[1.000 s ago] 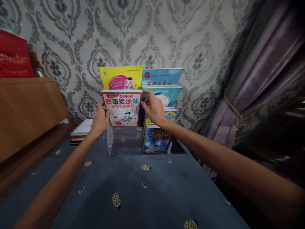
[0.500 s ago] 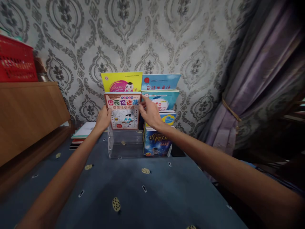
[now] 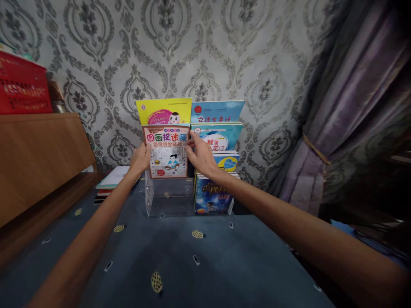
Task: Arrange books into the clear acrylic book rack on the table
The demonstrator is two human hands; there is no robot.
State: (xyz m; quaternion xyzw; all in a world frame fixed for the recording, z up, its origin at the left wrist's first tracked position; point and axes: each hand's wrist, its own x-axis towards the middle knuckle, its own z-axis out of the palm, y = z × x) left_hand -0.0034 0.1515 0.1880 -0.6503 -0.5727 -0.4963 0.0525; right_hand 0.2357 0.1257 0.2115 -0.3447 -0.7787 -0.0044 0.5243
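Note:
Upright in the left half of a clear book rack (image 3: 170,205) stands a brown-bordered picture book (image 3: 167,156). My left hand (image 3: 140,159) grips its left edge, and my right hand (image 3: 201,154) pinches its right edge near the upper corner. Behind it rises a yellow book (image 3: 163,107). The rack's right half bears a blue book (image 3: 221,110) at the back, a teal book (image 3: 236,132), a yellow-and-blue book (image 3: 229,162) and a dark blue book (image 3: 212,199) in front. My right hand and forearm hide parts of these.
A stack of books or folders (image 3: 112,177) lies left of the rack, beside a wooden cabinet (image 3: 41,158) carrying a red basket (image 3: 24,83). A black flat object (image 3: 242,207) sits by the rack's right side. Patterned dark cloth (image 3: 173,265) covers the table; a tied curtain (image 3: 321,141) hangs at right.
Both hands keep hold of the picture book, whose place in the rack looks nearly the same. My right fingers have shifted slightly on its edge. The whole view has tilted a little.

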